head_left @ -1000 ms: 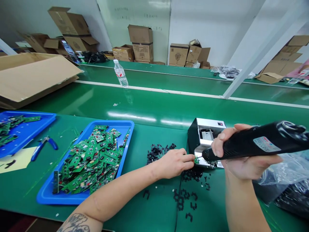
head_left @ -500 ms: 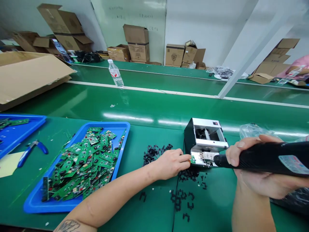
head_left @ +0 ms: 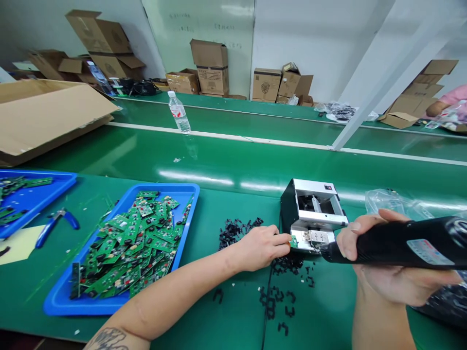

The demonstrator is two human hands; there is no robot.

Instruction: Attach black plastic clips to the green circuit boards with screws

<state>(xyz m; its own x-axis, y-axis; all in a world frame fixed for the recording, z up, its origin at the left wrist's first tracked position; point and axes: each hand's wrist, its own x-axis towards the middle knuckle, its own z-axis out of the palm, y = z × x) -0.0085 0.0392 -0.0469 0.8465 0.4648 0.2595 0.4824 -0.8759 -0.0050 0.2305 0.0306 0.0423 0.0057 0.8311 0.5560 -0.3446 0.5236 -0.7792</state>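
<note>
My left hand pinches the end of a small green circuit board at the front left of a silver and black machine. My right hand is wrapped round a black electric screwdriver, held almost level. Its tip points left, at the metal fixture on the machine's front; whether it touches is too small to tell. Small black plastic parts lie in a pile beside my left hand, with more scattered below the machine.
A blue tray heaped with green boards stands left of my left arm. Farther left are blue-handled pliers, yellow paper and another blue tray. A bottle stands behind. Clear plastic lies right; a person's arm shows far back.
The view has shifted slightly, moving the scene a little rightward. The screwdriver's tip has moved slightly left and down relative to the fixture. My left hand stays at the board.
</note>
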